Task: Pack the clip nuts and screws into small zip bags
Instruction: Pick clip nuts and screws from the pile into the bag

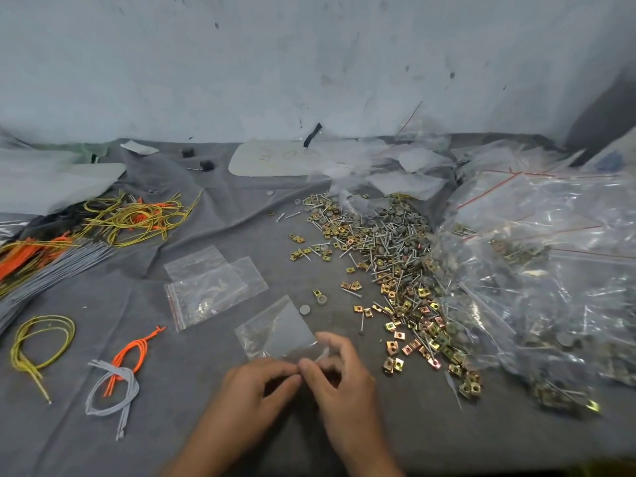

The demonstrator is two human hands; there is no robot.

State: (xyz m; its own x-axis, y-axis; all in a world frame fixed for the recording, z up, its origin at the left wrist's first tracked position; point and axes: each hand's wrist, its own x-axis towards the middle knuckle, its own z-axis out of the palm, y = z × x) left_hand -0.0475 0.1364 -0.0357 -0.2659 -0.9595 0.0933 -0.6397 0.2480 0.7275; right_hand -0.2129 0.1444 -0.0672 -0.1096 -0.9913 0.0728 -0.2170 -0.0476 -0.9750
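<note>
1. Head view: left hand (pixel 258 385) and right hand (pixel 340 370) both pinch the near edge of a small zip bag (pixel 277 330) lying on grey cloth (pixel 172 425).
2. The bag looks thin, limp and slippery, so it is best gripped at its mouth. Clip nuts and screws (pixel 395 266) are heaped to its right.

I see a pale blue-grey wall (pixel 309 56) across the back, scuffed and flecked with dark marks. Below it, a wrinkled grey cloth (pixel 103 425) covers the work surface. At far right a darker panel (pixel 605 111) closes the corner. The light is soft and even.
</note>
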